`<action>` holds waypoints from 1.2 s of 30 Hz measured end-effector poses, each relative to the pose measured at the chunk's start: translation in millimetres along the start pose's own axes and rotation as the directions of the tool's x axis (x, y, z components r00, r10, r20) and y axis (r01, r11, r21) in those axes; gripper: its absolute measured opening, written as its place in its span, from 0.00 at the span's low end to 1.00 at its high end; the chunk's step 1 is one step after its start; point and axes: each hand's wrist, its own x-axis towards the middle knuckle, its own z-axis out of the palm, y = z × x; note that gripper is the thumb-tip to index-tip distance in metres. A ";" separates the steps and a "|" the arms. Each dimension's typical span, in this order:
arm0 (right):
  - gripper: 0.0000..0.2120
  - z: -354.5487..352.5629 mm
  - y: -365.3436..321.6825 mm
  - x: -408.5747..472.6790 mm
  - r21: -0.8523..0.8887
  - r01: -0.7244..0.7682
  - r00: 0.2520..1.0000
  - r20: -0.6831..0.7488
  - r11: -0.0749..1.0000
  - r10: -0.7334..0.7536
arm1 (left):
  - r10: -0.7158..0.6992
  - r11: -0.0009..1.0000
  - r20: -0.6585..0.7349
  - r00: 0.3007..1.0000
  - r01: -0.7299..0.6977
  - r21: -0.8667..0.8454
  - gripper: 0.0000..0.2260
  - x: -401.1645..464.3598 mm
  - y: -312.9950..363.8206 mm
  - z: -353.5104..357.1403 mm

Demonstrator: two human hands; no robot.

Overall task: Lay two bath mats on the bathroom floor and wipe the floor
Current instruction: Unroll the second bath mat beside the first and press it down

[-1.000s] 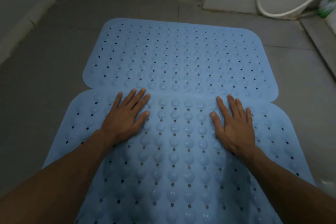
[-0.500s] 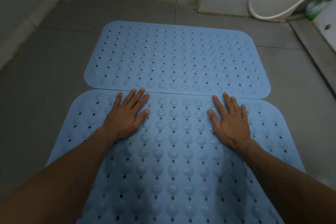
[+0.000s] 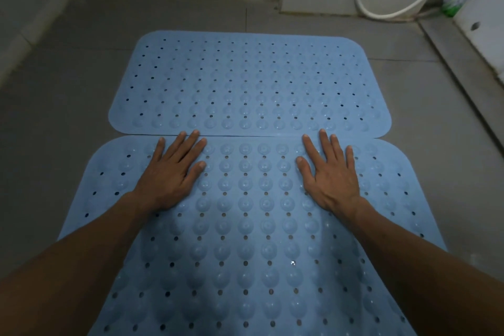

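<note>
Grey tiled bathroom floor [image 3: 54, 117] carries two pale blue perforated rubber bath mats. The near mat [image 3: 245, 226] has slid forward, now butting the far mat [image 3: 245, 82] edge to edge. Left hand [image 3: 170, 174] and right hand [image 3: 331, 174] press it flat, fingers straight and spread; wiping remains.

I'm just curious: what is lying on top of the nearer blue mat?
Both hands press flat on the nearer mat: the left hand and the right hand, fingertips near the seam with the farther mat. The floor beneath the mat is covered.
</note>
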 end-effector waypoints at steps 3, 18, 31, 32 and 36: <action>0.32 -0.2 -0.6 0.0 -0.002 -0.002 1.000 0.007 1.000 0.002 | 0.001 1.000 0.002 1.000 -0.001 -0.008 0.28 -0.8 0.2 -0.8; 0.33 -34.7 -34.7 2.3 -0.138 -0.066 0.971 0.219 0.988 0.095 | 0.008 1.000 0.237 0.971 -0.015 0.026 0.28 6.6 -6.0 -33.4; 0.31 9.0 -223.4 -2.8 0.121 0.117 0.993 -0.018 0.986 -0.116 | -0.252 0.965 -0.131 0.959 0.238 -0.112 0.28 -23.9 -31.5 -17.4; 0.31 15.3 -226.8 -3.3 0.126 0.099 0.995 -0.027 0.987 -0.097 | -0.241 0.968 -0.142 0.960 0.228 -0.102 0.28 -24.5 -32.0 -12.8; 0.31 22.2 -230.3 -3.0 0.124 0.043 0.999 -0.028 0.991 -0.039 | -0.229 0.972 -0.163 0.960 0.215 -0.100 0.29 -22.3 -33.3 -8.6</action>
